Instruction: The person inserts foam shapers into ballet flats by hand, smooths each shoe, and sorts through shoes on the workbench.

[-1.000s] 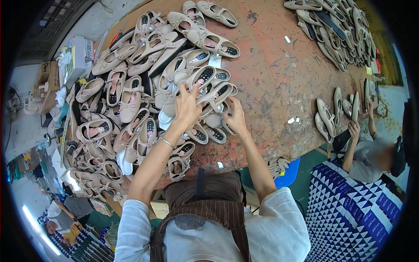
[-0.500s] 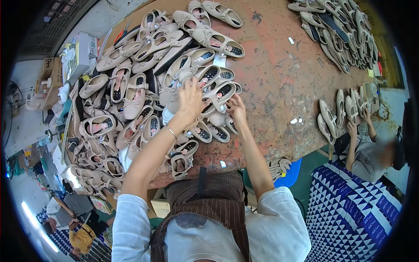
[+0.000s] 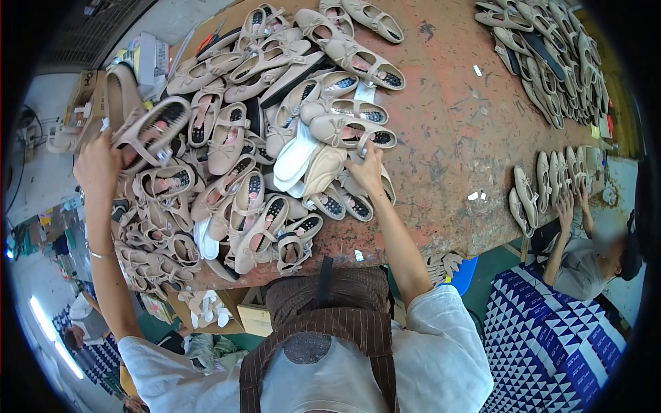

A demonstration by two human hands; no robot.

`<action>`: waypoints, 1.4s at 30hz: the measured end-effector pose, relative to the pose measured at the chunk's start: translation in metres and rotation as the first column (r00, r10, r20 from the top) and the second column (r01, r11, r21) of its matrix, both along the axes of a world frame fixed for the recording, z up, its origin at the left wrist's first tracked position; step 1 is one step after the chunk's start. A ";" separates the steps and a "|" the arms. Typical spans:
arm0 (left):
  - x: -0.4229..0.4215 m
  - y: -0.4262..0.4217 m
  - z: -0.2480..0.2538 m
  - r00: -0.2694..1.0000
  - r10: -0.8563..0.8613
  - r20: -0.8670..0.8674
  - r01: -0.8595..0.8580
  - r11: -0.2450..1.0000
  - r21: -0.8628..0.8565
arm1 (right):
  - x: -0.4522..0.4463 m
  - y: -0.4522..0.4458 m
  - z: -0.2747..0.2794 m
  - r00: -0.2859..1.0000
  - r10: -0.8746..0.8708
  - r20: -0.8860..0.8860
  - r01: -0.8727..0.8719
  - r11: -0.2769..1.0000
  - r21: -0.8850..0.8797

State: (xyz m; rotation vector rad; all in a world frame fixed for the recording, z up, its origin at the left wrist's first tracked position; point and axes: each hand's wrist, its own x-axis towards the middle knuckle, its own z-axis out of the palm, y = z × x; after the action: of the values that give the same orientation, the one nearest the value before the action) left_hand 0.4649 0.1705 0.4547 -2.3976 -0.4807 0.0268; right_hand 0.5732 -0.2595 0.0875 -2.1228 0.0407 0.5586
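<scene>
At the far left edge of the pile, my left hand [image 3: 100,165] is closed on a beige Mary Jane shoe [image 3: 146,149] with a bow and dark dotted insole. A second beige shoe [image 3: 122,96] stands up right beside it; whether that one is also in the hand, I cannot tell. On the right side of the pile, my right hand [image 3: 370,171] has its fingers bent round the near edge of another beige shoe [image 3: 337,132], by its strap. White insoles [image 3: 295,165] and tan insoles [image 3: 325,168] lie just left of this hand.
Many beige shoes [image 3: 227,148] are heaped across the table's left half. Another shoe heap [image 3: 561,62] lies at the far right. A co-worker [image 3: 585,258] handles a row of shoes [image 3: 544,179] there. White paper tags [image 3: 475,196] are scattered on the worn tabletop [image 3: 441,138].
My left hand has swung from the middle of the pile to its far left with a shoe. My right hand stays at the pile's right side. White and tan insoles are now uncovered.
</scene>
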 end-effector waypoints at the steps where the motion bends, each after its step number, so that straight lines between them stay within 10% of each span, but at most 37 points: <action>1: -0.007 0.001 -0.006 0.996 0.094 -0.001 -0.094 0.995 0.026 | 0.000 -0.001 -0.001 1.000 0.009 -0.012 -0.009 1.000 -0.013; 4: -0.018 -0.012 -0.041 0.974 0.210 0.087 -0.218 0.972 0.089 | -0.001 -0.002 -0.005 1.000 -0.022 0.008 0.022 0.999 -0.042; 8: 0.015 -0.092 -0.145 0.983 -0.049 0.179 0.120 0.903 -0.413 | 0.001 0.005 -0.001 0.998 -0.048 -0.044 0.040 0.987 -0.155; 11: 0.064 -0.181 -0.211 0.949 -0.286 0.136 0.277 0.542 -0.793 | 0.000 0.010 0.024 0.999 -0.043 -0.025 0.036 0.971 -0.237; 16: 0.145 -0.237 -0.320 0.786 -0.587 0.194 0.524 0.466 -0.713 | -0.036 -0.014 0.014 0.989 -0.151 0.010 0.149 0.960 -0.236; 19: 0.165 -0.241 -0.319 0.736 -0.638 -0.226 0.236 0.555 -0.797 | -0.045 -0.015 0.002 0.976 -0.217 0.031 0.216 0.929 -0.301; 22: 0.160 -0.236 -0.305 0.761 -0.623 -0.184 0.243 0.537 -0.808 | -0.028 -0.013 0.039 0.966 -0.163 -0.202 0.076 0.922 -0.381; 25: 0.162 -0.236 -0.281 0.775 -0.554 -0.303 0.138 0.617 -0.775 | -0.038 -0.021 0.001 0.966 -0.248 -0.071 0.242 0.967 -0.082; 30: 0.135 -0.181 -0.177 0.925 -0.379 0.009 0.255 0.606 -0.753 | -0.040 -0.038 0.011 0.934 -0.345 0.095 0.353 0.931 -0.090; 35: 0.027 -0.053 -0.073 0.994 -0.078 0.076 0.105 0.876 -0.471 | -0.025 -0.072 0.083 0.939 -0.315 0.138 0.320 0.947 -0.014; 40: -0.144 0.012 -0.097 0.955 0.277 0.109 -0.260 0.954 -0.148 | -0.026 -0.090 0.139 0.911 -0.242 0.335 0.241 0.969 0.045; 42: -0.179 -0.025 -0.115 0.950 0.250 0.186 -0.164 0.908 -0.385 | -0.029 -0.090 0.159 0.914 -0.234 0.332 0.198 0.970 0.139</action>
State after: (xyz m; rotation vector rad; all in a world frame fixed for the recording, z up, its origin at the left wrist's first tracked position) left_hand 0.2863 0.1457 0.3394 -2.7162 -0.9123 -0.0763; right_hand 0.5437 -0.3498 0.2468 -2.0538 0.0476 0.0490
